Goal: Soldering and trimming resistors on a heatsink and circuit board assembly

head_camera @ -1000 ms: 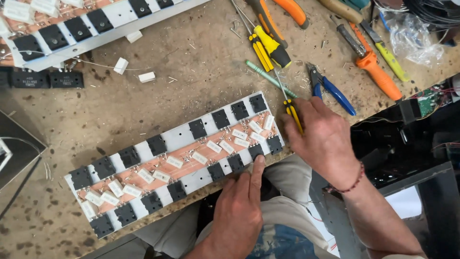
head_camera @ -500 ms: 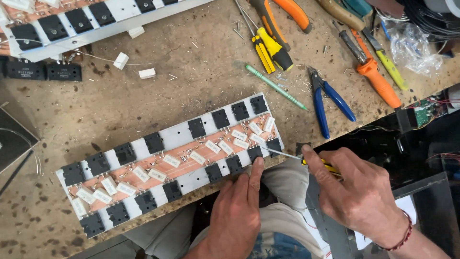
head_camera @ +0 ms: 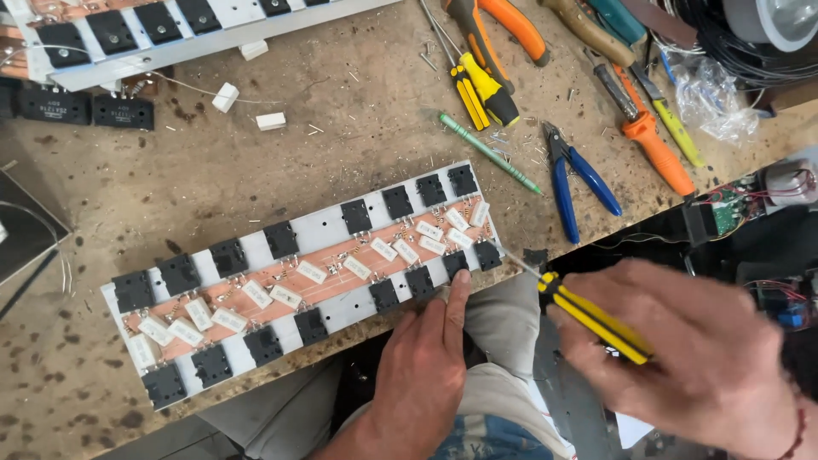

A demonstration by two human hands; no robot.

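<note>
A long circuit board [head_camera: 328, 232] with a copper strip, white block resistors and two rows of black transistors lies slanted at the bench's near edge. My left hand [head_camera: 422, 366] rests on that edge, its fingertips touching the board's lower right side. My right hand [head_camera: 694, 353] is off the bench to the right and grips a yellow-and-black screwdriver [head_camera: 588, 313]. The screwdriver's thin shaft points at the board's right end, close to the last black transistor [head_camera: 487, 254].
Another board [head_camera: 170, 30] of the same kind lies at the top left, with two loose white resistors [head_camera: 247, 106] below it. Blue-handled cutters [head_camera: 573, 179], a green pen-like tool [head_camera: 490, 153], yellow screwdrivers [head_camera: 481, 89] and orange-handled tools [head_camera: 656, 145] lie at the top right.
My right hand picked a yellow-and-black screwdriver off the bench, pulled back off the edge, and has turned its tip toward the board's right end. My left hand stayed put.
</note>
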